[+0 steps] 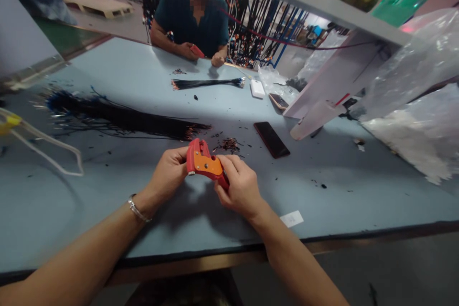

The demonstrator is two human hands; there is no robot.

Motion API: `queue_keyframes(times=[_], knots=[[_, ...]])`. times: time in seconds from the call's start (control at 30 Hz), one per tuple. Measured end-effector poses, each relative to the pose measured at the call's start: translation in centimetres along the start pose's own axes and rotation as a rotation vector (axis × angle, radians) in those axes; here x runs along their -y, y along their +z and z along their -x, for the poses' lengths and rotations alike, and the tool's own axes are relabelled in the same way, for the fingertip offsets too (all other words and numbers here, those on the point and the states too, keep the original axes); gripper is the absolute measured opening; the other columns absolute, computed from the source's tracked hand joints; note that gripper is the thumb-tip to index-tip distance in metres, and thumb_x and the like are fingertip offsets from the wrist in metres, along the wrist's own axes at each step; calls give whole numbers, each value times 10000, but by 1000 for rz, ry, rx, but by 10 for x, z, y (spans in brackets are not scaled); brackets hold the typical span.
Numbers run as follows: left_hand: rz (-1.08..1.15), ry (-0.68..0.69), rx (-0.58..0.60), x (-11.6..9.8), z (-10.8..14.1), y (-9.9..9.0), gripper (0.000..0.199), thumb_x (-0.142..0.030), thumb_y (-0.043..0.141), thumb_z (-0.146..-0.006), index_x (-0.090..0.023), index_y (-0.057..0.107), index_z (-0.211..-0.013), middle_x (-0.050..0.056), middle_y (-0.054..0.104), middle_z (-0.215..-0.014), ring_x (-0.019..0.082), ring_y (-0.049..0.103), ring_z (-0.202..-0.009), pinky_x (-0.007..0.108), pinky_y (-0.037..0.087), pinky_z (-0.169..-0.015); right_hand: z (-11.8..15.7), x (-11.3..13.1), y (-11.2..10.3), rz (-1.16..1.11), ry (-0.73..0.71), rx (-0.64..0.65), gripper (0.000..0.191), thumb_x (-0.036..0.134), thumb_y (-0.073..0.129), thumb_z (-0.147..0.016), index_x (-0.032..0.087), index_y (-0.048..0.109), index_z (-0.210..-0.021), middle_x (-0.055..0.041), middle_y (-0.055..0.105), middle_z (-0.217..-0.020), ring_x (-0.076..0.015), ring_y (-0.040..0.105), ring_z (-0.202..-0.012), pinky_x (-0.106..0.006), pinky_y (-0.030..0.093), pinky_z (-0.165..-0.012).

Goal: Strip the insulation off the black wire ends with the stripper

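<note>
My right hand (241,185) is wrapped round the handle of a red and orange wire stripper (208,165), held above the table near its front. The tool's head points left. My left hand (170,169), with a metal bracelet at the wrist, is closed against the head end of the tool; whatever its fingertips pinch is hidden behind the stripper. Just beyond lies a thick bundle of black wires (136,117), bare copper showing at its right end and blue parts at its left. A small heap of cut insulation scraps (229,144) lies behind the tool.
Across the blue-grey table (118,229) sits a co-worker (193,19) with a red tool in one hand. A smaller wire bundle (208,83), a dark phone (271,138), a second phone (278,101), a white box (257,88) and a paper label (292,219) lie about. Plastic bags (419,124) crowd the right.
</note>
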State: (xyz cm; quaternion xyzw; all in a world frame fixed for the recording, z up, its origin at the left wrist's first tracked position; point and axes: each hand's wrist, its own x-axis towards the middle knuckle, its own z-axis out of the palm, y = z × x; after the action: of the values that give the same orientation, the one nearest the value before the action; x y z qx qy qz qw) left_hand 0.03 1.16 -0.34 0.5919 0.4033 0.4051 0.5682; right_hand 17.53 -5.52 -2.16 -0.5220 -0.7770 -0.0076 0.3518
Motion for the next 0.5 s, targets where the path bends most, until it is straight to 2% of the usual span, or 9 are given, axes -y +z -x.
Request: queue_keyframes(times=[0.13, 0.23, 0.5], knots=[[37, -11, -2, -1, 2, 0, 261, -365, 795, -625, -135, 758, -743, 33, 734, -727, 167, 622, -656, 260, 511, -666, 1, -3, 1, 133, -85, -77, 466, 177, 525, -769, 83, 536, -1225, -175, 640, -1091, -278, 603, -977, -397, 502, -822], [37, -28, 22, -6, 3, 0, 213, -316, 787, -649, -132, 764, -755, 30, 741, -729, 168, 637, -684, 254, 519, -687, 0, -4, 1, 178, -104, -88, 463, 191, 517, -789, 88, 534, -1241, -176, 637, -1089, -273, 606, -968, -398, 496, -813], [36, -3, 57, -12, 4, 2, 141, -258, 782, -642, -137, 759, -712, 13, 735, -687, 145, 624, -656, 226, 509, -683, 0, -3, 0, 143, -97, -99, 469, 179, 503, -758, 97, 539, -1218, -166, 639, -1067, -270, 607, -964, -392, 502, -810]])
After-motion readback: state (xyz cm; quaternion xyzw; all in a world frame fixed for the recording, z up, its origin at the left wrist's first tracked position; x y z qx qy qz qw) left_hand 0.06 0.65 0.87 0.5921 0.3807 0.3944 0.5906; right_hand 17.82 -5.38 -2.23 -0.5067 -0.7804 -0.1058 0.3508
